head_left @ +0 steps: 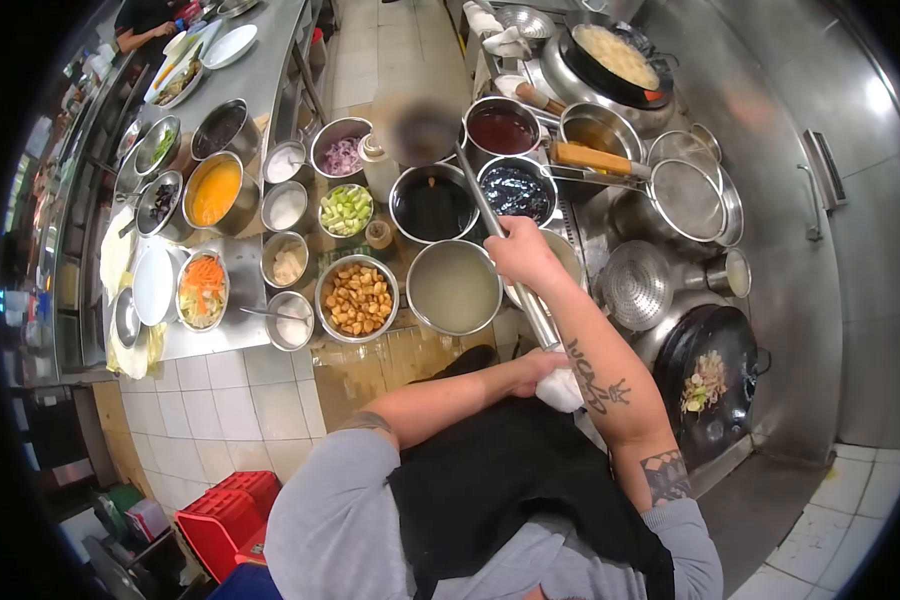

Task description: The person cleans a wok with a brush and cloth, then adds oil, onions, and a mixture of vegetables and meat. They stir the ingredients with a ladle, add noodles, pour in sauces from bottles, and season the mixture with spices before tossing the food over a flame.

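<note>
My right hand is closed around the long metal handle of a ladle. The handle slants up and left over the pots, and its far end meets a dark, blurred round shape. My left hand is closed on a white cloth at the handle's near end; whether it also grips the handle is hidden. Under the ladle stand a pot of dark liquid, a pot of dark glossy sauce and a pot of cloudy liquid. A wok on my right holds a small heap of food.
Several metal containers hold fried cubes, chopped greens and orange liquid. To the right lie a perforated skimmer and wire strainers. Another wok sits far back. A co-worker stands far left; a red crate is below.
</note>
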A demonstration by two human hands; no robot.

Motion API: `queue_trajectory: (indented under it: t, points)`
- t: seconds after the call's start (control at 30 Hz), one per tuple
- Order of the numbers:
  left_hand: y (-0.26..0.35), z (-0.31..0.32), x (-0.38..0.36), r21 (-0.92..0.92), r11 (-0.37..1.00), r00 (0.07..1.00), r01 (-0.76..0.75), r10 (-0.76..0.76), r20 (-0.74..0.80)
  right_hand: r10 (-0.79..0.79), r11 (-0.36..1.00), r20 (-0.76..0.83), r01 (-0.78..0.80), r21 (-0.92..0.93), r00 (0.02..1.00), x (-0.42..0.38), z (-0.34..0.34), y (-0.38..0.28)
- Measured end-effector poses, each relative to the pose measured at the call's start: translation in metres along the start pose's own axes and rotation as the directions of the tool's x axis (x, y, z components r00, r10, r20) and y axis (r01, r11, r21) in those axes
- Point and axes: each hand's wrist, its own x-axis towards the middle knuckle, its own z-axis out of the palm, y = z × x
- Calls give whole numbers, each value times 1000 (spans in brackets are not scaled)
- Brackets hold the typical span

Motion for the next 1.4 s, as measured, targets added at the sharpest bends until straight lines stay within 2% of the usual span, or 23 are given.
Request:
queue_trajectory:
  t: [0.13, 0.27, 0.3, 0.37, 0.4, 0.43, 0.53, 0.6, 0.63, 0.67, 0.7, 0.73, 0.8, 0.87, 0.97, 1.03, 1.07, 1.1, 1.17, 1.23, 1.3, 1.37, 1.4]
  points:
    - [-1, 0, 1, 20, 997, 997, 74, -75, 31, 25, 941, 113, -62, 333, 993, 6, -6, 3]
    - [-2, 22, 1, 64, 995, 996, 73, -75, 42, -15, 765, 201, -118, 633, 980, -4, -25, -4]
    - [-2, 31, 0, 91, 992, 996, 83, -87, 37, -6, 634, 289, -220, 742, 957, -16, -35, -9]
    - [-12, 37, 10, 105, 990, 990, 99, -109, 91, -198, 210, 477, -438, 874, 857, -41, -59, -7]
    - [-19, 40, 16, 121, 985, 983, 122, -137, 119, -333, -14, 502, -537, 844, 798, -59, -72, -3]
    - [-27, 41, 24, 149, 977, 966, 154, -180, 183, -393, -79, 458, -525, 847, 798, -84, -84, 2]
    - [-43, 66, 37, 402, 914, 992, 62, -100, 76, -490, -171, 264, -388, 906, 831, -168, -112, 33]
    - [-74, 46, 77, 225, 965, 906, 135, -212, 367, -497, -228, 98, -239, 944, 862, -228, -127, 59]
    - [-93, 32, 103, 119, 971, 838, 209, -240, 489, -410, -194, 19, -108, 975, 912, -263, -136, 66]
    - [-96, 57, 102, 179, 959, 860, 221, -278, 429, -303, -99, -83, 56, 994, 949, -297, -142, 73]
    - [-98, 83, 98, 235, 942, 876, 239, -314, 365, -202, 18, -179, 186, 982, 963, -330, -146, 79]
    - [-82, 132, 76, 458, 865, 949, 206, -290, 120, -112, 150, -260, 275, 950, 959, -354, -151, 83]
    - [-107, 136, 101, 515, 810, 931, 281, -361, 61, 161, 437, -435, 331, 836, 886, -398, -150, 88]
    - [-129, 140, 126, 578, 766, 942, 282, -334, -17, 310, 714, -592, 229, 662, 743, -424, -151, 108]
    - [-159, 136, 172, 488, 797, 928, 356, -361, -87, 492, 754, -632, 69, 653, 598, -445, -159, 158]
    - [-174, 145, 192, 434, 814, 916, 386, -395, -73, 534, 705, -627, 111, 701, 567, -459, -176, 219]
    - [-182, 146, 205, 492, 776, 911, 395, -400, -101, 564, 668, -615, 133, 732, 551, -462, -179, 255]
    - [-184, 161, 202, 518, 759, 914, 393, -382, -134, 577, 717, -651, 76, 693, 494, -461, -175, 278]
    - [-189, 177, 204, 563, 746, 933, 356, -323, -162, 570, 801, -725, -63, 596, 386, -458, -175, 315]
    - [-197, 168, 219, 615, 730, 954, 298, -250, -165, 439, 891, -864, -247, 381, 246, -439, -175, 357]
    - [-193, 168, 214, 545, 756, 928, 362, -346, -137, 367, 879, -914, -386, 280, 172, -434, -169, 381]
    - [-186, 153, 232, 518, 739, 888, 431, -449, -100, 382, 862, -897, -435, 259, 223, -439, -158, 373]
    - [-172, 178, 211, 534, 739, 898, 410, -430, -95, 398, 851, -886, -458, 258, 239, -446, -150, 371]
